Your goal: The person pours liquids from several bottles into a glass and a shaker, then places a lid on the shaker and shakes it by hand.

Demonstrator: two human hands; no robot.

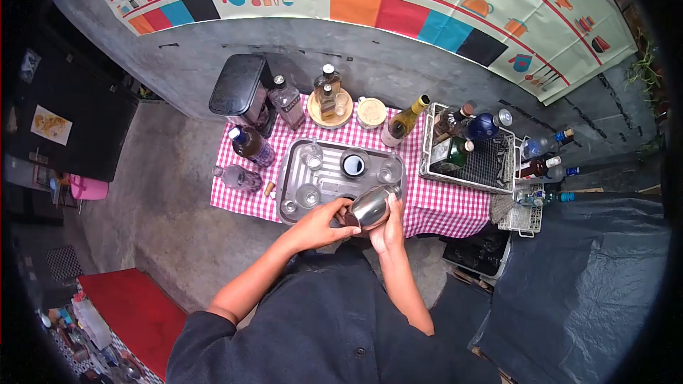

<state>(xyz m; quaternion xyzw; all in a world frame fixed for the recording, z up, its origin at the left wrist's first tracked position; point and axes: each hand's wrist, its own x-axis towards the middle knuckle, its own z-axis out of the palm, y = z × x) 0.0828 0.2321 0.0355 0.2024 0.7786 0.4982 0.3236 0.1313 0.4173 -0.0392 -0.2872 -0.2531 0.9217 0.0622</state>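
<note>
My right hand (pixel 389 231) is wrapped round a shiny metal cocktail shaker (pixel 373 206), which lies tilted above the near edge of the tray. My left hand (pixel 326 225) closes on the shaker's lower left end, thumb and fingers curled there. Under and beyond my hands is the grey ridged serving tray (pixel 284 171). On it stand a round vessel with a dark inside (pixel 353 164) and several clear glasses, among them one at the back left (pixel 311 156), one at the right (pixel 388 171) and one near the front (pixel 308 195).
Left of the tray stand a dark bottle (pixel 250 146), a clear bottle (pixel 242 178) and a black bin (pixel 240 89). Behind it are a wooden plate (pixel 319 119) with bottles, a cup (pixel 371 112) and a wine bottle (pixel 405 122). A wire basket (pixel 466 183) of bottles stands right.
</note>
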